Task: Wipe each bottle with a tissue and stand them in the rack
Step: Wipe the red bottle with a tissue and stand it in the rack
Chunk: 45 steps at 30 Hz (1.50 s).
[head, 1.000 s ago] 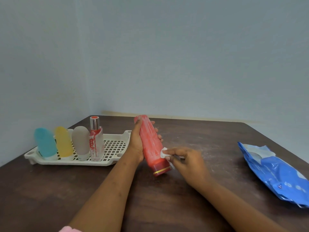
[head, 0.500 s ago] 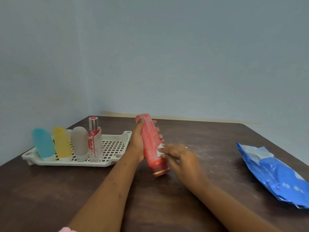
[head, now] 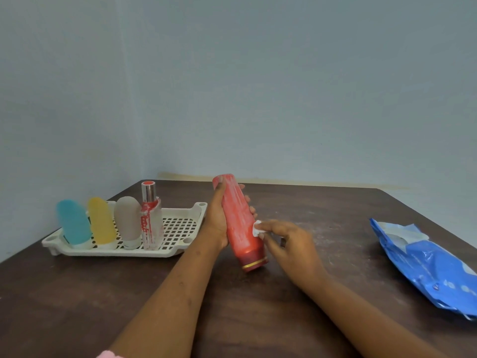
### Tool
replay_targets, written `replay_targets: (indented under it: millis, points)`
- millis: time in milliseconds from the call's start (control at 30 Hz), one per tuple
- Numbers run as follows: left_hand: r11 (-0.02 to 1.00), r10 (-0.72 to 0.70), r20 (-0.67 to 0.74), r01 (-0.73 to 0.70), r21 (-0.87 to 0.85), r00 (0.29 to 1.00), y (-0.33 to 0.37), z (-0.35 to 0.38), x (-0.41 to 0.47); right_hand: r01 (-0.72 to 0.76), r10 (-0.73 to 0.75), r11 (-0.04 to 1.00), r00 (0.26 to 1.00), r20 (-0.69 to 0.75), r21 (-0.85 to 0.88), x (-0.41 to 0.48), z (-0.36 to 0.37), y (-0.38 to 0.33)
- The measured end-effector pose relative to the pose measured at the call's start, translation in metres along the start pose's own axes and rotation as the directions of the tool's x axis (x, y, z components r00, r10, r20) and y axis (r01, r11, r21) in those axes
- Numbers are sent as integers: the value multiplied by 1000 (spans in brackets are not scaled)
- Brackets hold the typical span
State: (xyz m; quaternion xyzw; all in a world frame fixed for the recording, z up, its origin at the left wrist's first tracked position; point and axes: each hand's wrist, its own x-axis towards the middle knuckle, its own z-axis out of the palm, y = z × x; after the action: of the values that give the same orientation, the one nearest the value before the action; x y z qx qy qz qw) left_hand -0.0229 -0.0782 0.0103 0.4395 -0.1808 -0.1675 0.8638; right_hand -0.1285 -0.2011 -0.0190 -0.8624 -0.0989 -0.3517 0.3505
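Dark table [head: 103, 293]: rack [head: 180, 250] holds four bottles [head: 127, 220]; right of it, left hand [head: 216, 218] grips red bottle [head: 238, 223], right hand [head: 291, 244] pinches tissue [head: 256, 228], higher than before; blue pack [head: 433, 270] beyond.

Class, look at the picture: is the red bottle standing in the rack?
No: the left hand holds the red bottle tilted, right of the rack, while the right hand holds a tissue against it.

The dark wooden table [head: 77, 293] is matt and dusty; the rack [head: 178, 226] is cream plastic. The red bottle [head: 238, 223] looks glossy, smeared white, the tissue [head: 256, 227] soft paper, the pack [head: 433, 270] crinkled shiny film.
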Motion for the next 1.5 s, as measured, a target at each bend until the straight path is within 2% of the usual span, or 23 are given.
replay_targets:
  millis: [133,300,400,600,733,867,933,1000,1167,1333,1500]
  points:
    - [1000,-10,8,10,-10,1000,-1,5,1,149,-153,969,988,-6,-195,-2,5,-8]
    - [999,-18,-16,17,-41,1000,-4,3,2,263,-245,929,964,100,-261,-6,2,-18]
    - [999,-11,-26,10,-34,1000,-4,3,3,246,-227,939,968,106,-241,-8,-2,-18]
    - [999,8,-66,-5,49,998,-7,0,9,49,-44,984,998,36,-170,-6,0,-12]
    - [997,9,-89,-2,79,996,-8,-2,12,116,-112,973,993,34,-199,-4,7,-12]
    - [1000,-14,-99,16,23,995,-10,-3,15,271,-244,916,962,126,-296,-9,5,-18]
    - [999,-13,-122,17,30,992,-10,-6,17,325,-282,906,942,184,-273,-10,5,-20]
    - [999,-12,-152,19,44,988,-12,-7,18,334,-291,906,938,191,-261,-10,3,-20]
    - [998,-15,-215,28,56,977,-14,-8,22,283,-265,899,959,99,-333,-7,0,-14]
    - [997,27,-142,-15,82,990,-14,-3,21,238,-228,928,971,68,-286,-3,4,-8]
    - [995,55,-100,-46,91,993,-12,4,22,351,-350,849,933,78,-396,-3,8,-14]
